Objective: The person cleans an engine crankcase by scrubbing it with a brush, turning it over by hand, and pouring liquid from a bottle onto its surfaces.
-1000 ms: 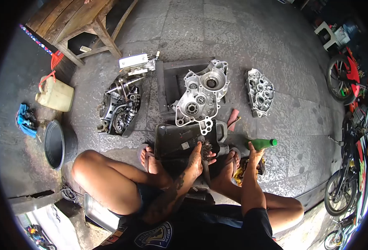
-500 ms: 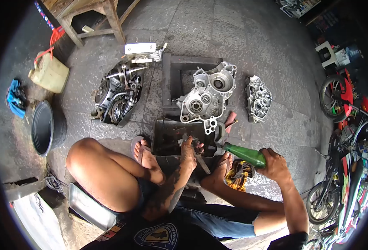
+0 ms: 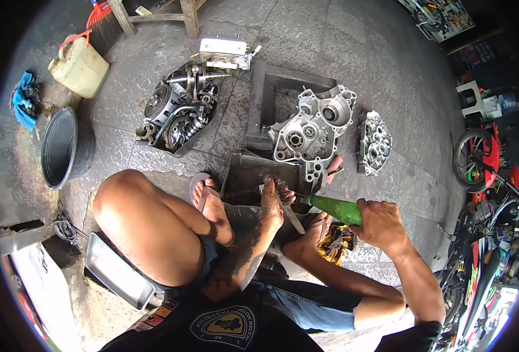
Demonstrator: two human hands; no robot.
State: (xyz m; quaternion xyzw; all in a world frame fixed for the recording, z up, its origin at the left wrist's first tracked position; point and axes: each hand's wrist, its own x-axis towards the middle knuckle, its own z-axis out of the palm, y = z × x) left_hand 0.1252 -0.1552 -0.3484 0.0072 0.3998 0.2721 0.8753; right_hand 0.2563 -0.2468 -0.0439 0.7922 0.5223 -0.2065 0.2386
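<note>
My right hand is wrapped round a green bottle, which lies nearly level with its mouth pointing left. Just left of that mouth, my left hand grips a dark toothed metal part; a flat strip shows just below it. Both are over or beside a black tray holding dark liquid. Whether liquid leaves the bottle is too small to tell. Behind the tray, a silver engine case rests on a dark frame.
An engine-parts tray and a silver block stand at the back left. A smaller case cover lies right. At left are a black bucket and jerrycan. A yellow-black rag lies near my right foot; motorbikes stand far right.
The bottle was upright or pointing away to the right; it has swung round so its mouth points left, close to the toothed part. The view has shifted too. My left hand still holds the part.
</note>
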